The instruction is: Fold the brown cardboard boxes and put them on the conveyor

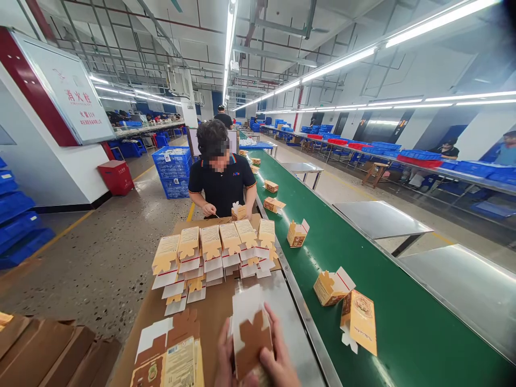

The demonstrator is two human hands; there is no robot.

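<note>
Between my two hands, at the near edge of the table, is a small carton (253,344) with a white flap standing up and brown flaps facing me. My left hand (226,357) grips its left side, fingers partly blurred. On the right side, my right hand (280,357) holds it with the thumb in front and fingers along the edge. To the left lie flat, unfolded carton blanks (181,357), printed in yellow and brown. Just beyond, erected cartons (212,242) with loose end flaps are stacked in rows.
A green conveyor belt (298,269) with a metal edge runs along the right, carrying several cartons (360,320). Across the table a co-worker (220,183) handles another carton (238,212). Brown cardboard boxes (52,352) sit low left; blue crates (173,172) stand behind.
</note>
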